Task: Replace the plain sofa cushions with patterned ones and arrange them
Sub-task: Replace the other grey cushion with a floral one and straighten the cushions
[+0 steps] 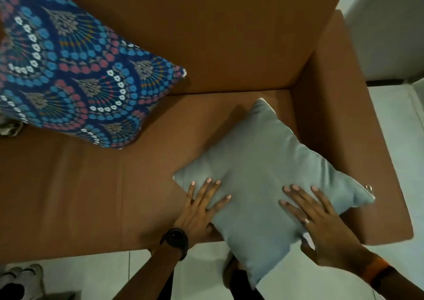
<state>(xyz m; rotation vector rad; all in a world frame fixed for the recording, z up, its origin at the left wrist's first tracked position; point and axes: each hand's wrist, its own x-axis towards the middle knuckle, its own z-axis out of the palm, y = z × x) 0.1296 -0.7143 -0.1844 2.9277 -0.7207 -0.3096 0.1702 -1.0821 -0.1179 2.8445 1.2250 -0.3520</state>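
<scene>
A plain grey cushion (pixel 263 166) lies tilted on the right end of the brown sofa seat (pixel 91 196), one corner hanging over the front edge. My left hand (pixel 202 205) grips its left edge, fingers spread on top and thumb tucked beneath. On the cushion's lower right side, my right hand (pixel 321 221) holds it with fingers flat on top and the thumb under the edge. A blue patterned cushion (pixel 75 75) with pink and white flower arcs leans against the sofa back at the left.
The sofa's right armrest (pixel 339 116) rises just beyond the grey cushion. White floor tiles (pixel 394 139) show to the right and in front. A pair of shoes (pixel 20 279) sits on the floor at the lower left.
</scene>
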